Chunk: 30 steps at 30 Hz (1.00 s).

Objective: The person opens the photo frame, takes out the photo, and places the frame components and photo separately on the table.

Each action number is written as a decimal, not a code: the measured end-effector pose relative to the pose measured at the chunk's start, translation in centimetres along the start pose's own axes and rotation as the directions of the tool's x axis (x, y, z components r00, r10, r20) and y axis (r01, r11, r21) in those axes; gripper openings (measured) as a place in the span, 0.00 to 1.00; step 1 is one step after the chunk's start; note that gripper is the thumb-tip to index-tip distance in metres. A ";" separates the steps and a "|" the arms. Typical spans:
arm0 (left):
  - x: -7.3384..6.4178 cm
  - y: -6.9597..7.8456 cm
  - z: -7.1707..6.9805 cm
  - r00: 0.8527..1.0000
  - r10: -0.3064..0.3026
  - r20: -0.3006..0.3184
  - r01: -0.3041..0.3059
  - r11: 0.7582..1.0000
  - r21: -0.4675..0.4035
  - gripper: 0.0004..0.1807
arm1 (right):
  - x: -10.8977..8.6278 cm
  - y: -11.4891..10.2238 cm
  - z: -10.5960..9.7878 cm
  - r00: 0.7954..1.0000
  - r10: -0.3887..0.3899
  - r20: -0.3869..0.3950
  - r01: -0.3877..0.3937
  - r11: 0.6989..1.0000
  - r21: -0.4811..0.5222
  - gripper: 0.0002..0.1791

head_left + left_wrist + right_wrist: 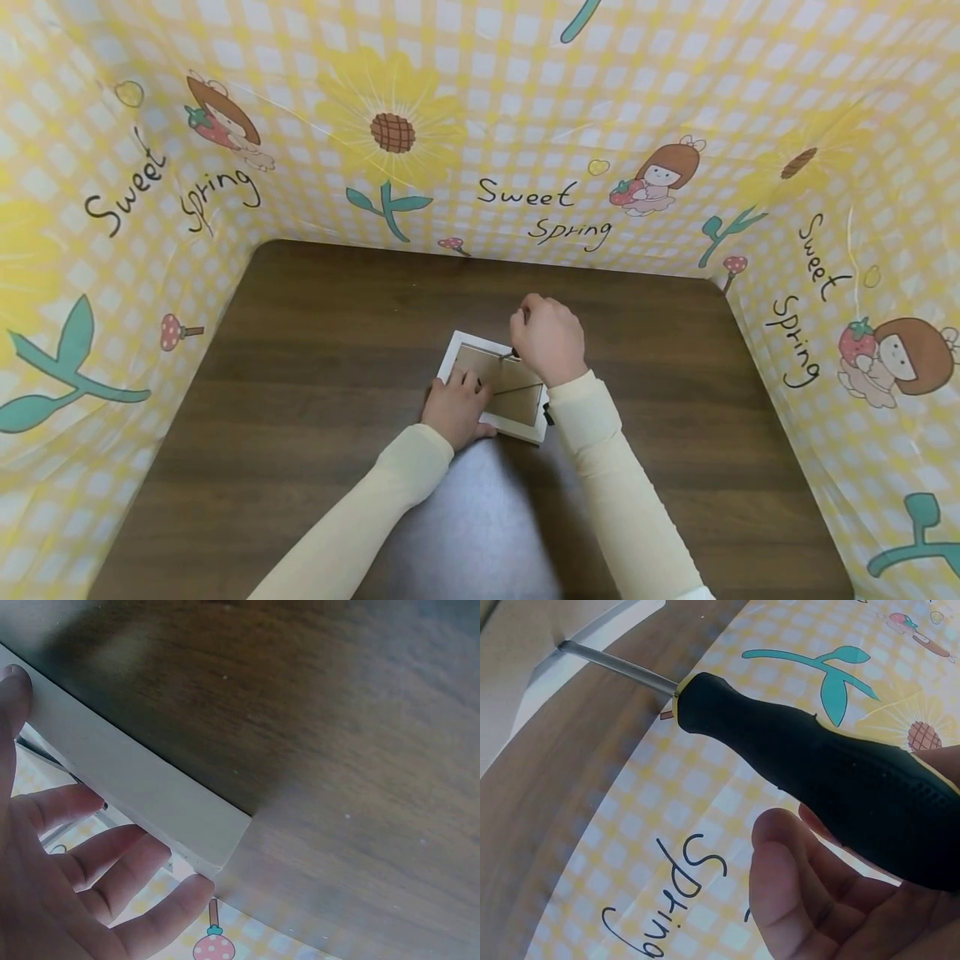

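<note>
While the right grip [551,340] clasps a screwdriver [802,765], long axis slanting, tip leftward at a frame [517,429], left grip [455,408] holding it.

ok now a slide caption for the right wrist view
Right hand holding a dark-handled screwdriver, its metal shaft reaching to a white-rimmed frame.

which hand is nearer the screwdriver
Right: the right hand holds the screwdriver itself; the left hand is on the white frame, to the screwdriver's left.
</note>
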<state>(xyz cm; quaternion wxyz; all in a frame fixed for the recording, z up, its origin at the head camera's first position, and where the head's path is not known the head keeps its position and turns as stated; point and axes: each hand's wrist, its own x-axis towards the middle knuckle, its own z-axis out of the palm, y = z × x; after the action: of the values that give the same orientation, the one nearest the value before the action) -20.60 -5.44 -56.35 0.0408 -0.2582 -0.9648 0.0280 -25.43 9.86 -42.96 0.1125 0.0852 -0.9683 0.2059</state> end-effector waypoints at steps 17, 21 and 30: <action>-0.1 0.2 -0.7 1.000 -0.008 0.029 0.007 1.000 0.011 0.41 | 1.9 -0.3 0.3 1.000 -0.010 -0.016 0.010 1.000 -0.005 0.13; -0.1 0.1 -0.8 1.000 -0.004 0.031 0.003 1.000 0.023 0.41 | 2.3 -0.4 0.3 1.000 -0.013 -0.025 0.013 1.000 -0.001 0.13; -0.2 0.1 -0.4 1.000 -0.007 0.020 0.006 0.999 0.041 0.42 | 2.5 -0.7 0.3 0.999 -0.023 -0.035 0.023 1.000 0.008 0.13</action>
<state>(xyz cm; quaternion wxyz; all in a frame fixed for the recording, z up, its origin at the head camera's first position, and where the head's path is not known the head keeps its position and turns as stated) -20.37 -5.43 -55.96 0.0365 -0.2540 -0.9652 0.0499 -27.72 8.86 -42.32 0.1316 0.0932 -0.9643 0.2100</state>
